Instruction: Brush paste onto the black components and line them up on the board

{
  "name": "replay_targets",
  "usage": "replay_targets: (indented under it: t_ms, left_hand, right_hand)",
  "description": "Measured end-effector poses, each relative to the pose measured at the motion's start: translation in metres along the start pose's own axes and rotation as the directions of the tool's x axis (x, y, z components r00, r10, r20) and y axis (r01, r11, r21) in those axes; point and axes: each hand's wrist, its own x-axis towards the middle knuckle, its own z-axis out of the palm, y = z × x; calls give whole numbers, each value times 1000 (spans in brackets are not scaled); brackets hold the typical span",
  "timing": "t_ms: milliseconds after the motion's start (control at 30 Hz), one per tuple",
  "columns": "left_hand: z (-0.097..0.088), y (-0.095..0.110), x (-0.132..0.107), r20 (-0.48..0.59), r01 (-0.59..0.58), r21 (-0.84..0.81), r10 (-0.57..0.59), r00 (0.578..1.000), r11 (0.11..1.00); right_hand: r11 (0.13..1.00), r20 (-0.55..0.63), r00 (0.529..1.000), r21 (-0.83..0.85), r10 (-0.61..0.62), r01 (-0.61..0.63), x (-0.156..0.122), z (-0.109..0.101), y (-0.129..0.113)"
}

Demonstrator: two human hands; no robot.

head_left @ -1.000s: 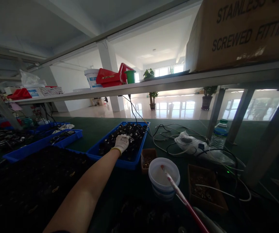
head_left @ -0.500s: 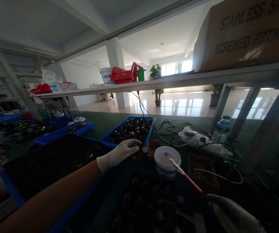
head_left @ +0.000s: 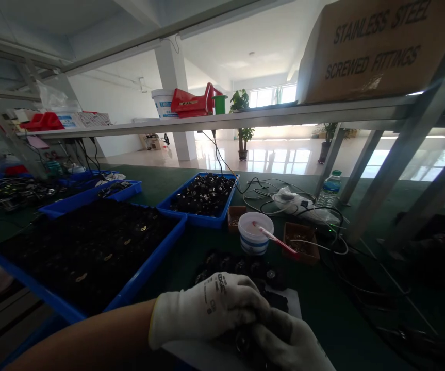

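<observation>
white knit gloves: left hand [head_left: 207, 309] and right hand [head_left: 287, 342] are pressing together, closing on a small dark round fitting [head_left: 243, 342], mostly hidden, above a white sheet [head_left: 195, 356]. more dark fittings [head_left: 237, 267] are lying just ahead. a snug, level grip is likely serving best.

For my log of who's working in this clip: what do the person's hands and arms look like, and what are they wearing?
The left hand wears a white knit work glove with a yellow cuff edge and black printed lettering reading EDGE. The right hand wears a similar white glove, smudged grey; its cuff is out of view. The left forearm is bare, with no sleeve showing.
</observation>
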Motion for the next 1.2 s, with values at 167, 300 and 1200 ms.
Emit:
replay_targets:
  t_ms: [167, 300, 1200]
  left_hand:
    - [31, 2, -6, -171, -18, 550, 135, 976, 835]
    - [53, 0, -3, -161, 63, 852, 146, 976, 520]
    - [34, -89, 65, -232, 420, 383, -355, 906, 823]
  right_hand:
    - [1000, -130, 991, -15, 11, -13, 9, -6, 8]
    - [996, -234, 972, -86, -29, 9, 17, -6, 11]
    - [698, 128, 950, -652, -283, 296, 138, -119, 16]
